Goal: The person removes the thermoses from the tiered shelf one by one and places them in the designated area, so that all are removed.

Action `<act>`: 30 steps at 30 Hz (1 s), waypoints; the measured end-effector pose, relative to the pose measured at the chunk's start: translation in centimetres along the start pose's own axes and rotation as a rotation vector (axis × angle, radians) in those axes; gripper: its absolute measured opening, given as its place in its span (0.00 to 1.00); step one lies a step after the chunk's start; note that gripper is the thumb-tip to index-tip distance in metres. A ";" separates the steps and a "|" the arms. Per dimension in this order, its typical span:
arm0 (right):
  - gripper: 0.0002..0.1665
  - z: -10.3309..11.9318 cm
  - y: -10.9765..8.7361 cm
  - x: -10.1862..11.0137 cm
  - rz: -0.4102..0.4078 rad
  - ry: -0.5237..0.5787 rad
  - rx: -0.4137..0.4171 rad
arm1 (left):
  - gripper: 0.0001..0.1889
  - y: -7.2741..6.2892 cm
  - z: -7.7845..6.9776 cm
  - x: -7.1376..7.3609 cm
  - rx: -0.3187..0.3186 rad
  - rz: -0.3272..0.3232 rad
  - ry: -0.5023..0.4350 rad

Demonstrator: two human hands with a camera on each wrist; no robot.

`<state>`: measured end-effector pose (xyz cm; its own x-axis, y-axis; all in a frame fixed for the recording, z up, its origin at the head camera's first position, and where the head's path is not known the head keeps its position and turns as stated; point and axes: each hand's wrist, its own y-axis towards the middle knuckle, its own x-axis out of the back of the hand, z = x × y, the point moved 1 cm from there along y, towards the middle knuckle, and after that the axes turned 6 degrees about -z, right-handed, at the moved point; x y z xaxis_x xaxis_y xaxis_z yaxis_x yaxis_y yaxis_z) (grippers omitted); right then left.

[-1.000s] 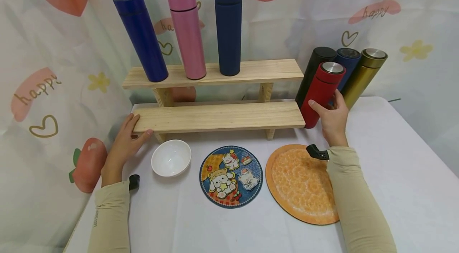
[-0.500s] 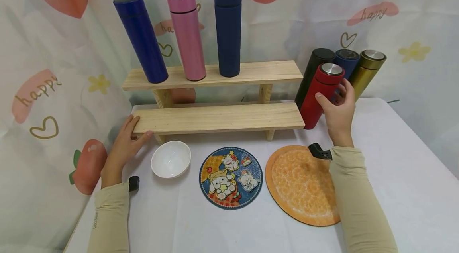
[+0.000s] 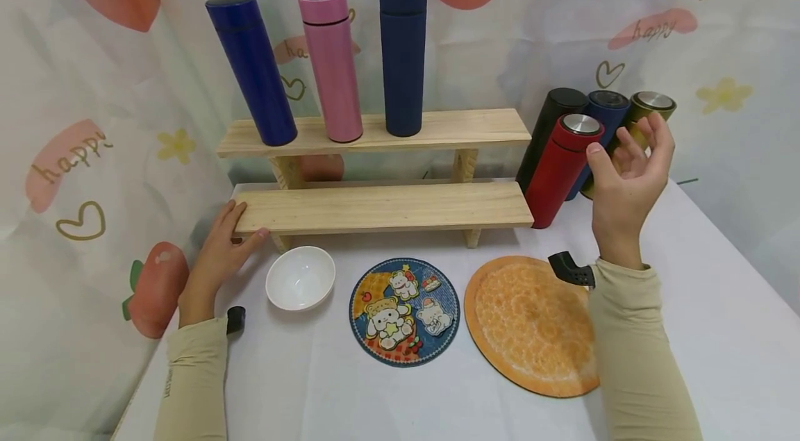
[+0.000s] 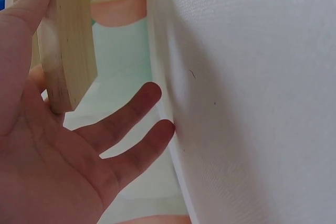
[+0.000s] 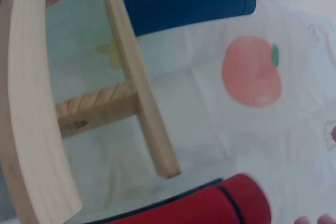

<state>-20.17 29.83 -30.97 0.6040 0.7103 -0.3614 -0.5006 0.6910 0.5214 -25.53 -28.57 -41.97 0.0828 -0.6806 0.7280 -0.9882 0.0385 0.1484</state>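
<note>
At the left end of the two-tier wooden shelf (image 3: 381, 207), my left hand (image 3: 219, 250) grips the lower board (image 4: 76, 45) between thumb and index finger. Two other fingers (image 4: 137, 153) stretch out below the board. My right hand (image 3: 628, 191) is raised with fingers spread and slightly bent, holding nothing, just right of a red vacuum flask (image 3: 559, 173). That flask stands on the table by the shelf's right end. Behind it are black (image 3: 550, 125), blue (image 3: 605, 111) and gold (image 3: 650, 104) flasks; the hand partly covers the gold one.
On the upper board stand a glossy blue flask (image 3: 253, 73), a pink flask (image 3: 331, 66) and a navy flask (image 3: 403, 59). In front lie a white bowl (image 3: 300, 279), a round cartoon mat (image 3: 404, 312) and an orange round mat (image 3: 531, 326). A printed curtain (image 3: 487, 66) hangs behind.
My right hand has let go of the red flask and moved right, away from it, its fingers spreading. The flask stays standing. My left hand keeps its place on the shelf.
</note>
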 end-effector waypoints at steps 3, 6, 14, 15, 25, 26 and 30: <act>0.43 0.9 -0.5 -0.7 0.007 0.031 0.033 | 0.50 0.0 0.1 0.1 -0.005 -0.006 0.005; 0.42 1.4 -1.0 -1.4 0.041 0.020 0.049 | 0.50 -0.1 0.2 0.1 0.005 0.000 0.006; 0.41 1.1 -2.3 -3.4 0.139 0.018 0.044 | 0.51 -0.1 0.2 0.1 -0.004 -0.005 -0.012; 0.41 1.0 -2.5 -3.8 0.158 0.011 0.046 | 0.51 -0.1 0.2 0.1 -0.005 -0.006 -0.011; 0.40 0.2 -4.2 -8.6 0.380 0.001 -0.004 | 0.51 0.2 0.3 0.0 0.005 -0.008 0.014; 0.40 0.1 -4.4 -9.1 0.395 -0.002 -0.017 | 0.51 0.2 0.4 0.0 0.005 -0.009 0.012; 0.40 0.0 -4.9 -10.6 0.436 -0.009 -0.073 | 0.50 0.1 0.3 0.0 0.004 -0.018 0.001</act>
<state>-24.19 18.91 -29.69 0.3316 0.9367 -0.1128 -0.7523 0.3346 0.5674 -25.71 -28.82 -42.15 0.1008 -0.6803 0.7260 -0.9871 0.0231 0.1587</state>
